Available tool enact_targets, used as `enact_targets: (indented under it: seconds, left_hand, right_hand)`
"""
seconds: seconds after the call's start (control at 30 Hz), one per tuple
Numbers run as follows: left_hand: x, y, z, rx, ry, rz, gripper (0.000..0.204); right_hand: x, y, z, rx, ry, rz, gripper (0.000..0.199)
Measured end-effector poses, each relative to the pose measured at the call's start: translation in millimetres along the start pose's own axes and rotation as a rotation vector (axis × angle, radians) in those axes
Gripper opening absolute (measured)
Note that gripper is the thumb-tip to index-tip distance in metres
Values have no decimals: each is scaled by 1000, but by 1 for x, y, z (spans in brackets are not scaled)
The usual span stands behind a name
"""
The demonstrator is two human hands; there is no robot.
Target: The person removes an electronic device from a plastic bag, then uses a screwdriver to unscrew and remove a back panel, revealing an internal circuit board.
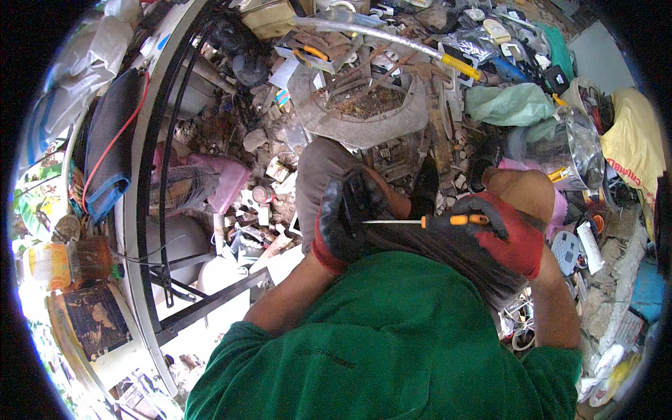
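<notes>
My right hand (509,241), in a red and black glove, is closed round the orange and black handle of a screwdriver (456,220). Its thin shaft points left, with the tip against or very near a black object (357,198). That dark piece is gripped upright by my left hand (332,229), gloved the same way. Glove and object are nearly the same black, so I cannot make out its kind. Both hands are above my lap, over dark trousers (413,245).
Beyond my knees lies a grey ring-shaped block (364,126) among rubble and scrap. A metal frame (150,168) rises on my left. Far right are a green plastic bag (507,105) and a yellow sack (633,140). A silvery tube (392,42) with a yellow end crosses the back.
</notes>
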State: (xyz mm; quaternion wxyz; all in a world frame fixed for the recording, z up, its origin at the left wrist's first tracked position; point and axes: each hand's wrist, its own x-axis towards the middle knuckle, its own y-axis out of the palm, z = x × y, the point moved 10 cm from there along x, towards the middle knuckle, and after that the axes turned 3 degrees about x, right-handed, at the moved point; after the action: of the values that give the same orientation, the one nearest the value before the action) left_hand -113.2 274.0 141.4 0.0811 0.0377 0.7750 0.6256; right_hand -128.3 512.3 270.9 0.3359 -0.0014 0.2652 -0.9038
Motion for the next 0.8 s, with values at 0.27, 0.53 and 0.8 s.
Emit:
enact_targets:
  seconds: [0.27, 0.53, 0.8]
  left_hand:
    - [-2, 18, 8, 402, 28, -138, 41]
    - [-8, -19, 4, 113, 15, -107, 40]
    - [6, 43, 18, -27, -82, 91, 33]
  right_hand:
    - [11, 28, -28, -103, 89, 190, 49]
    - [31, 32, -2, -323, 141, 267, 45]
    - [44, 50, 13, -316, 102, 392, 42]
